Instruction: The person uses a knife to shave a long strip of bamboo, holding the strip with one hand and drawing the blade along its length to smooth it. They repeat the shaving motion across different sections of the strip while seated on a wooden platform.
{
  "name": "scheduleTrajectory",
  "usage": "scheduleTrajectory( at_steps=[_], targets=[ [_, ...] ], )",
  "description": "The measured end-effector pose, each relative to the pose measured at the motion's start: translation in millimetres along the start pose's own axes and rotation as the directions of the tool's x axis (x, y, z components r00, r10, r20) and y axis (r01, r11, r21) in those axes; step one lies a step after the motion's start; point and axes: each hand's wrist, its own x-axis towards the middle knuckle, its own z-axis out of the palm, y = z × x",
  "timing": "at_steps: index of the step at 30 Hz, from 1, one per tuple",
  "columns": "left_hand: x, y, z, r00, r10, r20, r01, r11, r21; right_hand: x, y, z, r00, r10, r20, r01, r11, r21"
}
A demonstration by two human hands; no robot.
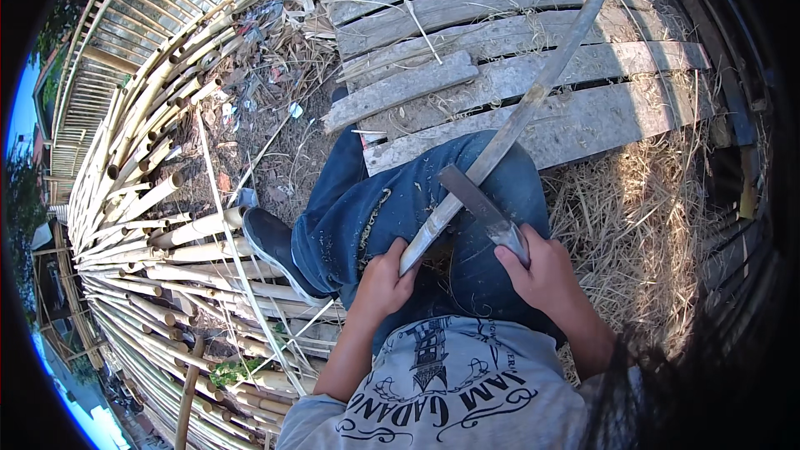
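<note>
A long, flat, pale bamboo strip (527,110) runs from my lap up to the far right, over my right thigh and the planks. My left hand (385,285) is closed around its near end. In my right hand (540,271) is a flat, blade-like tool (477,200), dark with a squared far end and shiny metal close to my thumb. The tool lies slantwise across the strip and appears to touch it; its lower part is hidden by my fingers. Light shavings cling to my blue jeans (392,204).
Weathered planks (583,112) form a low platform ahead, with one loose board (400,92) on top. Straw (637,217) covers the ground at right. Many bamboo poles (187,229) are piled at left, below a bamboo fence (158,12). A thin strip (229,233) leans over the poles.
</note>
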Motion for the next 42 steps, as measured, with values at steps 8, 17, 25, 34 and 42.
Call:
scheduleTrajectory(
  at_steps=[8,17,25,34,42],
  targets=[
    [-1.6,-1.3,3.2,0.999,0.032,-0.014,-0.033,0.999,-0.034,-4.7,-9.1,2.0,0.998,-0.023,0.066,0.026,0.998,-0.052],
    [-13.4,12.8,7.1,0.997,-0.05,0.064,0.057,0.992,-0.111,0.1,-5.6,1.6,0.955,-0.231,-0.186,0.178,0.949,-0.26],
    [-29.5,30.7,14.6,0.999,-0.046,0.018,0.047,0.996,-0.069,20.6,-9.9,-33.8,0.976,-0.207,-0.063,0.143,0.836,-0.531],
    [-33.2,28.8,14.6,0.992,-0.031,0.119,0.053,0.981,-0.187,55.3,11.1,-51.9,0.978,-0.194,-0.071,0.122,0.82,-0.559],
    [-35.4,40.9,13.1,0.979,-0.109,0.174,0.141,0.972,-0.186,94.5,23.2,-101.5,0.914,-0.159,-0.372,-0.084,0.825,-0.56]
  ],
)
